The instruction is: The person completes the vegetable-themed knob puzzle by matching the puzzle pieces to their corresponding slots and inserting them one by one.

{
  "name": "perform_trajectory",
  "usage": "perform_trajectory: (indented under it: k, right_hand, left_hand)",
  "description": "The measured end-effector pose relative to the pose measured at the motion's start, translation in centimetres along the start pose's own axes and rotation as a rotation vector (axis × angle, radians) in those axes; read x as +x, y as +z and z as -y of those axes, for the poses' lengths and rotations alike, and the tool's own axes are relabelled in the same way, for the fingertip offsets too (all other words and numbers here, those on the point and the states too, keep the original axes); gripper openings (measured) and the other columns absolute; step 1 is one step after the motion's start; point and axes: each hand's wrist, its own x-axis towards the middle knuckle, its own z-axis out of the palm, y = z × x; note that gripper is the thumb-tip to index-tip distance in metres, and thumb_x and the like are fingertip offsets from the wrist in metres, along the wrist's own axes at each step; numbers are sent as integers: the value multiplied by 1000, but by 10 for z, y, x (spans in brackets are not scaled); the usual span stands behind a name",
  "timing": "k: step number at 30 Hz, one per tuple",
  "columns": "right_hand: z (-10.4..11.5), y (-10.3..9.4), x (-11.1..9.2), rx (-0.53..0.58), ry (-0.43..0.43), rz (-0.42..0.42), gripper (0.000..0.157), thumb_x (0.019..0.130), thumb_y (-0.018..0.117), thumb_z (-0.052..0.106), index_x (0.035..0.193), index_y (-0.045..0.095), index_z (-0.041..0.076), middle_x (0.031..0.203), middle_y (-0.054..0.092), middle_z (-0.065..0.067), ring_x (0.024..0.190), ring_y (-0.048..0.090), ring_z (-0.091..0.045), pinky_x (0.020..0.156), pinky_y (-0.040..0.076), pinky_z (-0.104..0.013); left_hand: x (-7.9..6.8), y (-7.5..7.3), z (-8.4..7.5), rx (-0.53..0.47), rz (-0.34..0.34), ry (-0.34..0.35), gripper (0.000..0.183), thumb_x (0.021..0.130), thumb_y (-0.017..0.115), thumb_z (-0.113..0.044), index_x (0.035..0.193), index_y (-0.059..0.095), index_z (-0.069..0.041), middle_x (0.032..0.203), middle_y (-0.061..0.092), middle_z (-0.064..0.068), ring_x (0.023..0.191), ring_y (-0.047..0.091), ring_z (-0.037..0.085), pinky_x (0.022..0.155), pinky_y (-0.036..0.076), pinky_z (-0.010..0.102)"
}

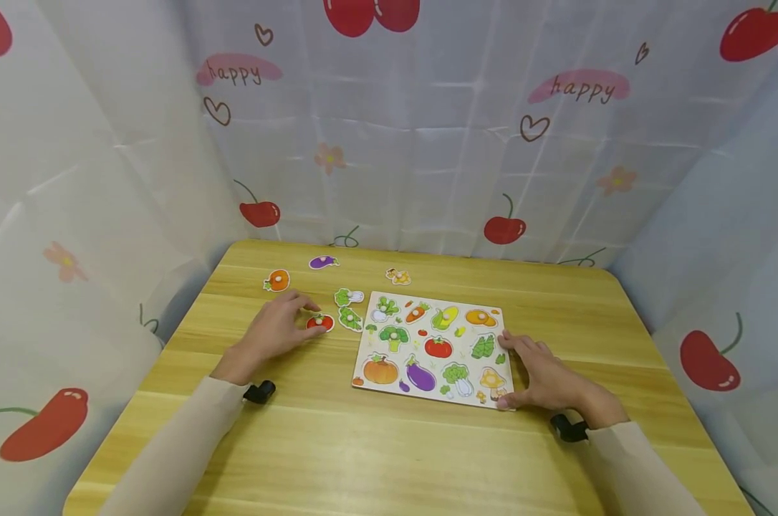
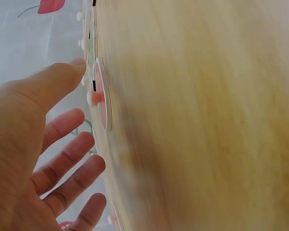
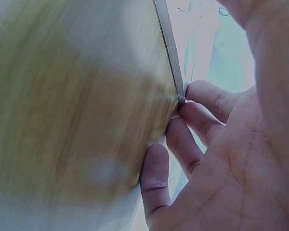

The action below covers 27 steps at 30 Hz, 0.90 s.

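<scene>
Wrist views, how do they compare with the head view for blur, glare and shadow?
Head view: the puzzle board reads clearly; left wrist view: soft table grain, a diffuse shadow near the red piece; right wrist view: blurred grain, pale glare on the table, washed-out brightness beyond the right hand.

Tomato piece (image 1: pixel 319 322), one, at left fingers (image 1: pixel 303 299); leafy green pieces (image 1: pixel 350 319), two, just right of these; pumpkin piece (image 1: pixel 278 281), one, beyond them; puzzle board (image 1: pixel 461 352), one, its right edge touching right fingers (image 1: pixel 521 345).
</scene>
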Motion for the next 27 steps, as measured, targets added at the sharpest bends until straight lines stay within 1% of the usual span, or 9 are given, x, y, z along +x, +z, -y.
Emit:
perform_trajectory:
  k: [5,8,13,20,27]
  right_hand:
    - [0,0,0,-1,-1,-1,125,80,106,58,172,45,-1,185,38,-30,154,48,-54,126,45,-76]
    - [-1,0,0,3,-2,-1,125,80,106,57,172,45,-2,185,38,-30,154,47,-55,127,44,-77]
    - [1,1,0,1,2,0,125,81,106,57,172,45,-1,185,38,-29,155,47,-54,127,44,-76]
    - [2,1,-1,-5,-12,-10,125,80,107,55,172,45,-2,184,40,-30,151,49,-53,124,46,-74]
    - [-4,2,0,-22,-16,-12,125,80,107,57,172,46,-2,185,39,-30,151,50,-52,124,47,-73]
  left_hand:
    - [0,1,4,-6,12,-11,40,96,99,-40,124,86,-14,129,79,9,114,73,32,103,62,56]
    - [0,1,5,-8,25,-15,38,98,98,-39,124,86,-14,127,79,8,114,72,31,104,62,56]
    - [1,2,4,-5,23,-5,33,102,94,-37,123,87,-13,122,79,9,111,71,31,101,61,54]
    - [4,5,3,15,21,0,17,105,90,-29,114,87,-15,116,79,9,105,70,29,97,60,53]
    - [7,6,1,9,15,12,11,104,91,-24,109,88,-15,116,82,9,101,70,27,96,60,54]
